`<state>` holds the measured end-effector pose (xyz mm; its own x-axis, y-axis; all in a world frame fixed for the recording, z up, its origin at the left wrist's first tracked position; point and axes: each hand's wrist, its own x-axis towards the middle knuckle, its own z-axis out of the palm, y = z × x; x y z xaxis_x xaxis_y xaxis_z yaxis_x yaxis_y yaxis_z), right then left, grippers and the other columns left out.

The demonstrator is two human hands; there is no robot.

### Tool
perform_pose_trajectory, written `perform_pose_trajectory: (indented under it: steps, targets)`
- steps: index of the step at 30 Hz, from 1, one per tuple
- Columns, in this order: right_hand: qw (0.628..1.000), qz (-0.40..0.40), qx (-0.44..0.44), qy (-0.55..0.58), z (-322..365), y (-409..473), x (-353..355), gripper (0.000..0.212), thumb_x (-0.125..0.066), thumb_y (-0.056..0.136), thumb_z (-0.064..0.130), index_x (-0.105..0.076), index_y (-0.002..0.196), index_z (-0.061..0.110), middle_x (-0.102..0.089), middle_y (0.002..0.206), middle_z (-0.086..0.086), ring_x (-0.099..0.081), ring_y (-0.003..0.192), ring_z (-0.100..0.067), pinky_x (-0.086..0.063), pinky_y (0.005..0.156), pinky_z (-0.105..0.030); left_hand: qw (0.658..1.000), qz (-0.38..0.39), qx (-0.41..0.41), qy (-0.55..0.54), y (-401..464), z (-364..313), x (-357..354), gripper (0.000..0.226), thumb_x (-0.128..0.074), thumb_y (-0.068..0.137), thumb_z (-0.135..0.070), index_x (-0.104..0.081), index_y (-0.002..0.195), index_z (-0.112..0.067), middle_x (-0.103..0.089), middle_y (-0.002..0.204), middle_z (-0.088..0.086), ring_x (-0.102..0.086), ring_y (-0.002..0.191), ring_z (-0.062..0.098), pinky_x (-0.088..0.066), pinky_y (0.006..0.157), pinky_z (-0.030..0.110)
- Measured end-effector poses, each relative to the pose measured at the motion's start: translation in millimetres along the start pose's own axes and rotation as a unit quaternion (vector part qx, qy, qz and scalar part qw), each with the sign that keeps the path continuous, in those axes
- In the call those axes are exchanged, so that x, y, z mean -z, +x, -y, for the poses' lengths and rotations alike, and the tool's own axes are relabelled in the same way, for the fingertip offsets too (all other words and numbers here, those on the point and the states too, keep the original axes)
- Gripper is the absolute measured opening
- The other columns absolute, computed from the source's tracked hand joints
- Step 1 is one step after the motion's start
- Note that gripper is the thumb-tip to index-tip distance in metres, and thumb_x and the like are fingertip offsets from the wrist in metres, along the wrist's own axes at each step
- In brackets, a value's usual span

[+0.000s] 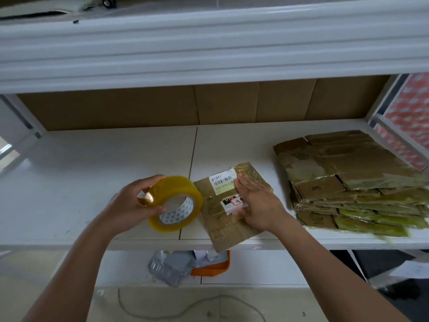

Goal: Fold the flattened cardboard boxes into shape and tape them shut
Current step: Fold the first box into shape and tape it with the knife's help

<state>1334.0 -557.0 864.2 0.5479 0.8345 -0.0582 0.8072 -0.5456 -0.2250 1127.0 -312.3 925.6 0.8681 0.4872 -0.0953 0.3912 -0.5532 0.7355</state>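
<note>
Left hand (137,201) gripped a roll with curled fingers, forearm raised; right hand (257,205) lay flat, fingers straight, palm down, arm extended.

Tape roll (175,204) in left hand (134,201), beside cardboard box (232,205)

Single head-worn wide-angle view, looking forward and down from close above a white shelf (92,182), both forearms entering from the bottom edge, upper shelf overhead.

Two bare forearms are seen, with no sleeves reaching into view. The left hand (133,201) and right hand (257,203) are left ungloved, without rings or watch.
</note>
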Motion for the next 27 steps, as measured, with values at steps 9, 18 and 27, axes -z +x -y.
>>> perform_pose_trajectory:
  steps: [9, 18, 27]
  targets:
    - [0.998, -0.007, -0.013, -0.06, 35.4, 0.6, -7.7, 0.111, -0.014, 0.072, 0.092, 0.006, 0.155, 0.022, 0.018, 0.161, -0.001, 0.02, 0.148, -0.017, 0.016, 0.117, -0.052, 0.996, 0.055, 0.023, -0.067, -4.1, 8.3, -6.9, 0.081, -0.085, 0.051, -0.04, -0.053, 0.126, -0.042, -0.059, 0.118, -0.009, -0.06, 0.106, 0.014, -0.058, 0.084, 0.036]
    - [0.997, -0.019, 0.028, -0.065, 52.7, 7.4, -17.2, 0.113, -0.006, 0.071, 0.09, 0.004, 0.155, 0.016, 0.015, 0.161, -0.003, 0.014, 0.149, -0.016, 0.005, 0.12, -0.048, 0.997, -0.013, 0.046, -0.064, 14.4, -4.7, -23.5, 0.038, -0.054, 0.082, -0.062, -0.066, 0.096, -0.029, -0.068, 0.101, -0.001, -0.067, 0.094, 0.016, -0.054, 0.089, 0.038]
    - [0.996, -0.014, 0.063, -0.058, 19.7, 23.4, -9.7, 0.106, -0.013, 0.074, 0.089, -0.002, 0.156, 0.022, 0.011, 0.162, 0.005, 0.012, 0.148, -0.007, 0.001, 0.12, -0.042, 0.997, 0.026, 0.037, -0.056, 22.3, -10.6, -38.6, 0.065, -0.05, 0.057, -0.095, -0.066, 0.098, -0.046, -0.071, 0.091, -0.016, -0.07, 0.086, 0.008, -0.062, 0.075, 0.04]
